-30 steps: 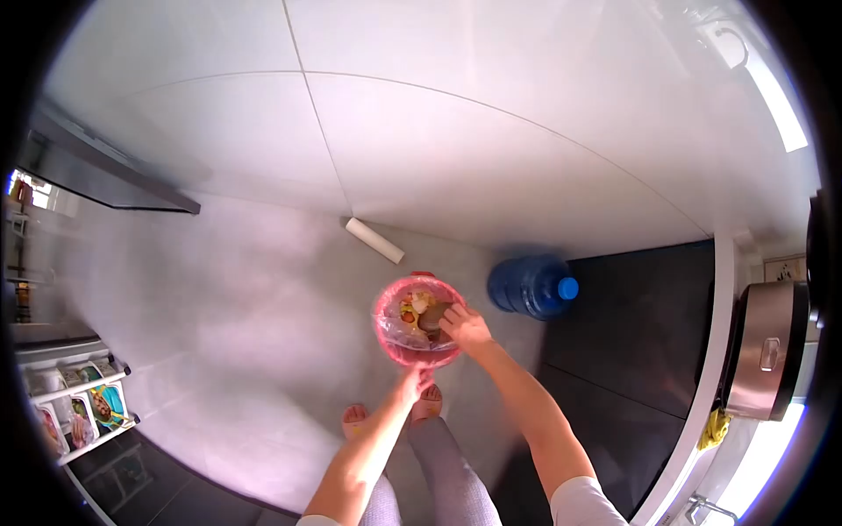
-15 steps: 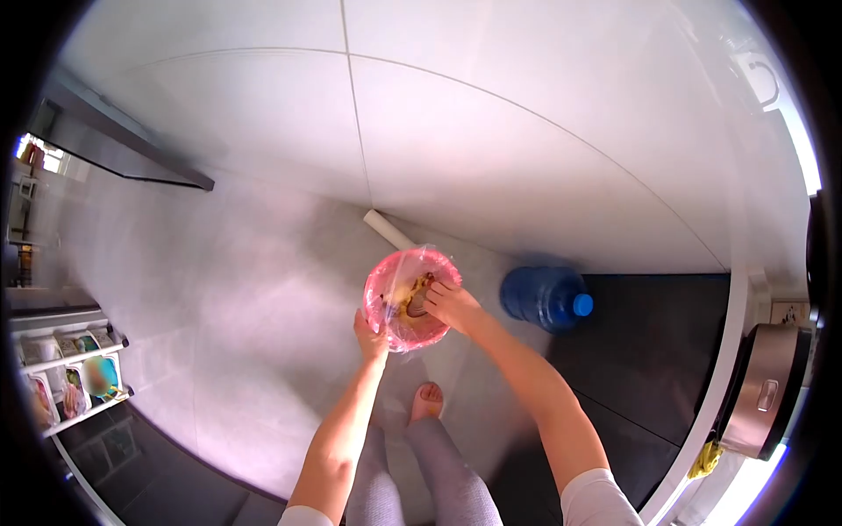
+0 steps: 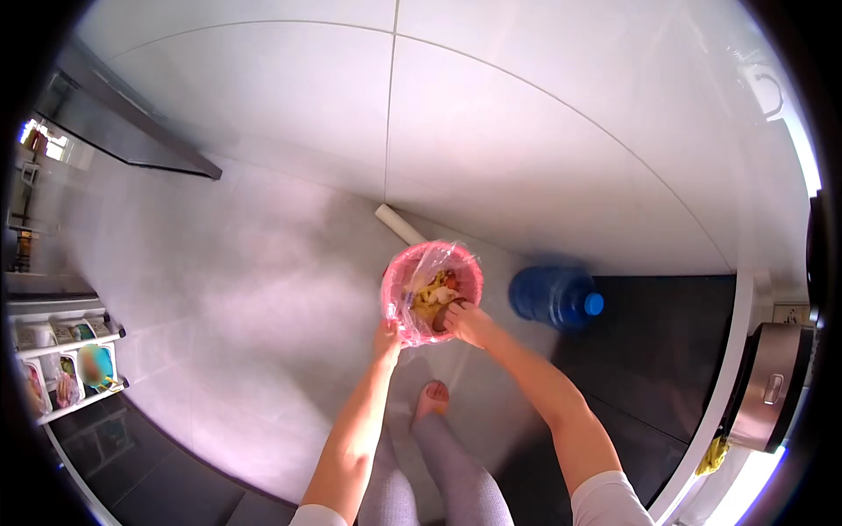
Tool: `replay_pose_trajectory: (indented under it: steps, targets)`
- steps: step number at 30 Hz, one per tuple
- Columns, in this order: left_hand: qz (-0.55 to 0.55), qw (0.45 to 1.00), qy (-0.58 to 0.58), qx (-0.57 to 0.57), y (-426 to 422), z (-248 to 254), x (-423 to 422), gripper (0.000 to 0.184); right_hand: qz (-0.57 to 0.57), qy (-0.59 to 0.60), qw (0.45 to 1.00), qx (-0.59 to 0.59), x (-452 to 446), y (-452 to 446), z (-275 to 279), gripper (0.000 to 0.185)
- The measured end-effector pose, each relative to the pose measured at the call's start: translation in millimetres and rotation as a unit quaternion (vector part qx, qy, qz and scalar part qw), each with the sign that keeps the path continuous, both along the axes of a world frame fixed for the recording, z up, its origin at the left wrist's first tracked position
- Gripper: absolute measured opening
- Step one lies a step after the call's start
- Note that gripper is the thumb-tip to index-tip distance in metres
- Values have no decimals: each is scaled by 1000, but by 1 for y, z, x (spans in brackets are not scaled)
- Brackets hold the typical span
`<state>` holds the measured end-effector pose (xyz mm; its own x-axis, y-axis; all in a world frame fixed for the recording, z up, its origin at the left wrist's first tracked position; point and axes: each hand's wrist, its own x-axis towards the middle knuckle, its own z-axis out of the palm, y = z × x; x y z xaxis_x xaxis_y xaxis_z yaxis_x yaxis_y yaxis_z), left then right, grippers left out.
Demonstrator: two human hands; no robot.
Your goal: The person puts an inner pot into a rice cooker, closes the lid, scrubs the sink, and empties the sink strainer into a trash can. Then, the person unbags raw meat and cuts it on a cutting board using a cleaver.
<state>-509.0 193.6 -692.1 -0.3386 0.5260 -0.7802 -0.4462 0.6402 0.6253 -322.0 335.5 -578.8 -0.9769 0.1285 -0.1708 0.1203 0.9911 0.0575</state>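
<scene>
A pink bin (image 3: pixel 389 285) is lined with a clear plastic bag (image 3: pixel 438 252) that folds over its rim. Yellowish and reddish food scraps (image 3: pixel 436 291) lie inside. My left hand (image 3: pixel 388 340) is closed on the near-left rim, where the bag is bunched. Reaching over the near-right rim, my right hand (image 3: pixel 471 323) has its fingers closed at a brown rounded piece (image 3: pixel 444 313) inside the bin. The fingers partly cover that piece, and I cannot make out its kind.
A blue water jug (image 3: pixel 554 296) lies on its side right of the bin, by the wall. Behind the bin a white tube (image 3: pixel 399 224) lies on the floor. Open drawers (image 3: pixel 79 368) stick out at left; a dark cabinet (image 3: pixel 649 368) stands at right.
The bin has shifted a little to the right in view, with both hands. My right hand and the brown piece have moved toward the near side, and more scraps show.
</scene>
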Motion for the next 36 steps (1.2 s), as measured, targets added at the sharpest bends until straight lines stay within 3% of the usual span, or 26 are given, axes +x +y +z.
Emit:
replay_pose_trajectory:
  steps: [2,3,4,5,6,7,8,10,14,16,17,19,20,22,23,24,25,26,27,28,29,30,31,33,36]
  targets:
    - [-28,997,69,-7,-7,-40,5,33,13,57,998,29,-12,13,17,10]
    - [-58,989,137,-15,-9,-50,6,37,-85,109,990,6,-17,16,31,10]
    - [-58,989,137,-14,-4,-28,6,37,-181,158,970,-16,-19,17,38,10]
    - [-66,979,190,-28,2,-4,9,39,-180,157,971,-14,-9,7,24,10]
    - [-71,966,243,-41,8,13,12,40,-66,-4,997,-32,11,-12,-5,13]
    - [-74,966,244,-39,5,-4,14,40,44,-163,984,-50,20,-24,-21,18]
    - [-50,976,208,-32,-1,-38,14,40,37,-161,985,-51,15,-24,-19,18]
    - [-14,985,172,-27,2,-42,16,39,-40,-84,995,-33,7,-10,-5,18]
    - [-59,969,234,-48,5,-15,16,37,-69,26,997,14,-4,14,28,13]
    - [-82,958,273,-41,8,-11,18,36,-217,141,966,-4,-2,16,45,11]
    - [-54,968,243,-31,9,-8,18,35,-218,141,966,-1,11,8,31,11]
    - [-32,976,215,-21,10,0,20,34,24,-94,995,-34,45,-23,-15,14]
    - [-31,974,225,-15,10,6,19,34,-46,-8,997,-64,38,-23,-13,11]
    - [-19,973,230,-6,17,-8,28,34,-79,4,996,-31,26,-10,-3,9]
    - [-39,987,153,-20,11,-42,27,36,-121,19,992,-8,19,-12,4,7]
    - [-50,992,115,-27,10,-42,28,37,-127,20,992,-7,14,-7,13,7]
    - [-61,995,78,-34,14,-26,27,39,-245,55,968,-16,13,-2,22,6]
    - [-7,998,-55,-10,13,-5,38,46,-358,88,929,-21,15,3,34,6]
    - [45,981,-188,13,16,22,47,59,-363,87,928,-17,20,5,42,6]
    - [-2,977,-212,23,8,34,51,74,-519,178,831,-97,23,6,51,10]
    - [-8,977,-212,24,-1,50,57,74,-649,262,693,-174,26,3,62,13]
    - [-19,983,-179,-46,-11,67,62,74,-695,343,573,-267,30,0,79,20]
    - [-31,984,-140,-110,-16,87,62,73,-695,354,568,-265,35,-4,97,20]
    - [-30,984,-160,-73,-35,137,58,70,-710,412,319,-475,44,-28,141,21]
    - [-69,982,-176,-8,-46,235,56,60,-641,510,201,-538,55,-78,219,22]
